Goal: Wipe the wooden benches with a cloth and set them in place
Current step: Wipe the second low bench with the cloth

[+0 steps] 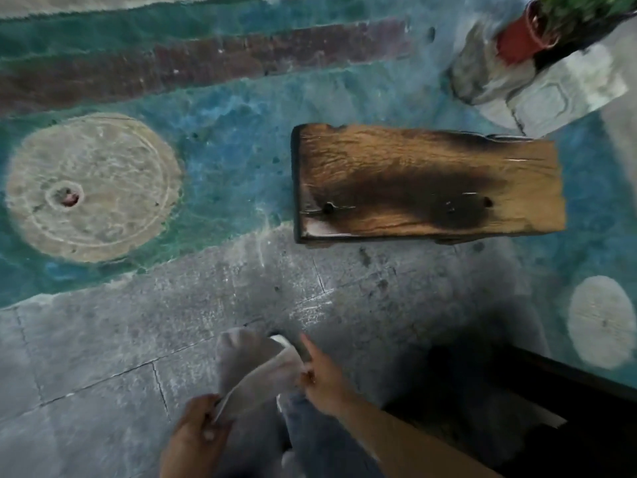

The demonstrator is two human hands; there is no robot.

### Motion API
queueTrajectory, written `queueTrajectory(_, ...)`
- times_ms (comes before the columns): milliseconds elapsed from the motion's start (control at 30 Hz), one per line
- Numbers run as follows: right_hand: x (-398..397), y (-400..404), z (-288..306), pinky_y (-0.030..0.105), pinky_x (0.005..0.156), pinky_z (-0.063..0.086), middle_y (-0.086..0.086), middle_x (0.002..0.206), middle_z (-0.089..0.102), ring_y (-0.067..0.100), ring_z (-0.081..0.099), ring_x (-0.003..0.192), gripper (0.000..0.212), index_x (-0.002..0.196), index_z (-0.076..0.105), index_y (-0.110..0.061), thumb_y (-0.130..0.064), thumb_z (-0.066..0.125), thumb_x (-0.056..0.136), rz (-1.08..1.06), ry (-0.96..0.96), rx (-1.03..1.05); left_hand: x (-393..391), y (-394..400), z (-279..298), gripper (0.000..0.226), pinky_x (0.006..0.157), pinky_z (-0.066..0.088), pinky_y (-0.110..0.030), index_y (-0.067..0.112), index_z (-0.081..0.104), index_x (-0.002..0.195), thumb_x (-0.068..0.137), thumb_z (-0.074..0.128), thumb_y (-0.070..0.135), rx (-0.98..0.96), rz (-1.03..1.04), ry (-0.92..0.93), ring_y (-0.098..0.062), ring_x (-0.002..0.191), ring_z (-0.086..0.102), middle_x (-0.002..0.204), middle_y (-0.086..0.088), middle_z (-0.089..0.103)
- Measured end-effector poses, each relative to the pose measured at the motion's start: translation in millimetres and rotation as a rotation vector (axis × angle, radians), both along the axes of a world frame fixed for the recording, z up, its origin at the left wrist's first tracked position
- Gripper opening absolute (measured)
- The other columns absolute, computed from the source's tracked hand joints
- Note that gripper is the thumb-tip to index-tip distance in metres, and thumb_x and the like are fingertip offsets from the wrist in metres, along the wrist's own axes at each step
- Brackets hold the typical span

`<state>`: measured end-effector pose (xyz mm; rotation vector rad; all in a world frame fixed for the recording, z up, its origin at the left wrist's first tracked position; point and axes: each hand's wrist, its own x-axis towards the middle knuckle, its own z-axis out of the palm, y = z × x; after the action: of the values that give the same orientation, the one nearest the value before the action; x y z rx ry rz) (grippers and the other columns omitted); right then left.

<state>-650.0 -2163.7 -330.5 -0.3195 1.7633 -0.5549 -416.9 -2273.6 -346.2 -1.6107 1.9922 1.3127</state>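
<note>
1. head view: the wooden bench (427, 182) is standing on the painted floor (224, 132), well apart from both hands and up-right of them, with its long top facing the camera and a dark scorched-looking band running across the grain.
2. head view: the left hand (198, 432) is pinching the lower end of the grey cloth (255, 365), thumb and fingers closed on the fabric.
3. head view: the right hand (322, 381) is gripping the cloth's other edge while its index finger is sticking out straight, so the cloth is hanging stretched between the two hands above the grey slabs.
4. head view: the cloth is sagging and folding, so it is likely soft and light; bunching it into one palm should be giving a firmer wiping pad.
5. head view: the bench is looking thick, stiff and probably heavy, with rough, chipped edges; taking it by both short ends, or under the long sides, is seeming safest for setting it in place.
6. head view: a potted plant (537, 29) is sitting on a stone block just beyond the bench's far right corner, so shifting the bench that way is risking a knock.
</note>
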Motion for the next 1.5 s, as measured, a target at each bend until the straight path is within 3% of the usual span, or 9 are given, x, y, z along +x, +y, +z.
queueTrajectory(167, -72.3, -23.7, 18.2, 0.015, 0.070, 0.053, 0.002, 0.093, 0.061, 0.000, 0.064, 0.072, 0.077, 0.150, 0.035, -0.013, 0.027, 0.053, 0.087, -0.586, -0.137, -0.003, -138.1, -88.6, 41.7, 0.033, 0.081, 0.048, -0.026, 0.012, 0.068, 0.089, 0.070, 0.089, 0.028, 0.085, -0.292, 0.177, -0.013, 0.093, 0.064, 0.107, 0.005, 0.060)
queueTrajectory(267, -95.7, -32.6, 24.8, 0.028, 0.094, 0.055, 0.012, 0.122, 0.065, 0.009, 0.068, 0.101, 0.074, 0.153, 0.034, -0.006, 0.018, 0.059, 0.089, -0.802, -0.140, -0.047, -213.0, -130.8, 54.4, 0.030, 0.092, 0.044, -0.015, 0.025, 0.066, 0.092, 0.081, 0.061, 0.052, 0.073, -0.540, 0.319, 0.000, 0.108, 0.059, 0.120, 0.014, 0.057)
queueTrajectory(367, -116.0, -42.9, 36.6, 0.053, 0.114, 0.042, 0.013, 0.147, 0.054, 0.028, 0.055, 0.133, 0.067, 0.156, 0.031, -0.020, -0.002, 0.058, 0.097, -0.867, 0.053, -0.136, -279.5, -171.6, 50.7, 0.029, 0.099, 0.045, -0.023, 0.016, 0.068, 0.112, 0.096, 0.052, 0.033, -0.011, -0.689, 0.397, -0.012, 0.115, 0.060, 0.129, 0.003, 0.059)
queueTrajectory(567, -172.3, -75.8, 45.5, 0.006, 0.082, 0.050, -0.026, 0.112, 0.069, -0.009, 0.067, 0.097, 0.058, 0.145, 0.043, -0.045, -0.016, 0.062, 0.099, -1.065, 0.642, -0.080, -412.3, -233.0, 48.9, 0.021, 0.076, 0.050, -0.036, 0.019, 0.066, 0.098, 0.102, 0.049, 0.032, -0.067, -1.079, 0.517, -0.015, 0.085, 0.062, 0.099, 0.004, 0.059)
queueTrajectory(700, -254.6, -112.3, 40.0, 0.028, 0.108, 0.047, -0.017, 0.132, 0.061, 0.001, 0.059, 0.118, 0.047, 0.147, 0.044, -0.038, -0.026, 0.056, 0.103, -1.089, 0.792, -0.122, -494.0, -253.3, 32.6, 0.025, 0.067, 0.046, -0.033, 0.015, 0.071, 0.087, 0.097, 0.054, 0.032, -0.138, -0.975, 0.544, -0.019, 0.075, 0.063, 0.079, -0.001, 0.067)
queueTrajectory(833, -310.9, -154.2, 3.2, 0.041, 0.123, 0.027, 0.004, 0.161, 0.034, 0.020, 0.029, 0.150, 0.056, 0.156, 0.031, -0.031, -0.028, 0.051, 0.104, -0.994, 0.720, -0.051, -541.3, -274.4, -6.3, 0.030, 0.097, 0.048, -0.043, 0.007, 0.060, 0.122, 0.095, 0.054, 0.018, -0.173, -0.772, 0.250, -0.036, 0.115, 0.060, 0.121, -0.018, 0.065)
queueTrajectory(1133, -202.6, -223.0, -92.7, 0.027, 0.127, 0.007, 0.009, 0.168, 0.014, 0.020, 0.011, 0.156, 0.064, 0.157, 0.027, -0.008, -0.010, 0.050, 0.098, -1.181, 0.734, 0.266, -515.1, -213.7, -66.0, 0.044, 0.107, 0.042, -0.046, 0.008, 0.058, 0.129, 0.085, 0.049, 0.013, -0.282, -1.680, 0.416, -0.030, 0.133, 0.045, 0.144, -0.010, 0.047)
queueTrajectory(1300, -195.5, -230.6, -126.4, 0.037, 0.127, -0.004, 0.001, 0.169, -0.007, 0.013, -0.012, 0.156, 0.066, 0.162, 0.004, -0.016, -0.029, 0.032, 0.103, -1.026, 0.776, 0.373, -539.6, -186.6, -98.8, 0.065, 0.127, 0.013, -0.041, 0.013, 0.021, 0.158, 0.096, 0.019, 0.033, -0.317, -1.808, 0.342, -0.018, 0.156, -0.008, 0.169, -0.001, -0.003)
queueTrajectory(1500, -249.7, -155.5, -140.4, 0.038, 0.125, 0.003, -0.009, 0.169, 0.007, 0.009, 0.004, 0.156, 0.058, 0.162, 0.010, -0.030, -0.042, 0.017, 0.105, -0.827, 0.884, 0.483, -535.0, -176.5, -115.6, 0.065, 0.127, 0.007, -0.035, 0.024, -0.001, 0.160, 0.100, 0.014, 0.043, -0.436, -1.711, 0.358, -0.012, 0.155, -0.010, 0.168, 0.006, -0.008)
